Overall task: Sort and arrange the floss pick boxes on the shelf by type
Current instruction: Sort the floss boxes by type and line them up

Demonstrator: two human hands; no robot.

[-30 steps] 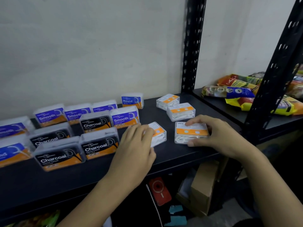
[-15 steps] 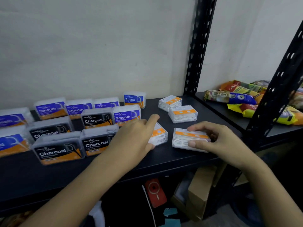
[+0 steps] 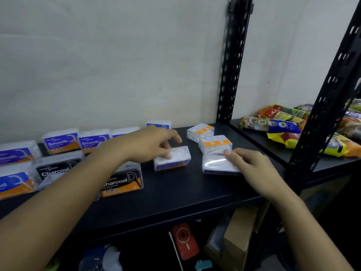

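Observation:
On the black shelf (image 3: pixel 175 194) my left hand (image 3: pixel 150 143) grips a clear floss pick box (image 3: pixel 173 159), stood up on its edge. My right hand (image 3: pixel 252 165) holds a second clear box (image 3: pixel 218 164), also tipped upright, near the shelf's front. Behind them lie two flat boxes with orange labels (image 3: pixel 214 143), (image 3: pixel 200 131). To the left stand blue Smooth boxes (image 3: pixel 60 141) at the back and black Charcoal boxes (image 3: pixel 122 182) in front; my left forearm hides part of them.
A black perforated upright (image 3: pixel 232 61) stands at the shelf's back right corner and another (image 3: pixel 320 122) at the front right. Snack bags (image 3: pixel 273 124) lie on the neighbouring shelf. Below are a red power bank (image 3: pixel 184 240) and a cardboard box (image 3: pixel 240 235).
Both hands tipped their orange-labelled boxes from lying flat to standing on edge. The left hand moved back and right; the view shifted slightly.

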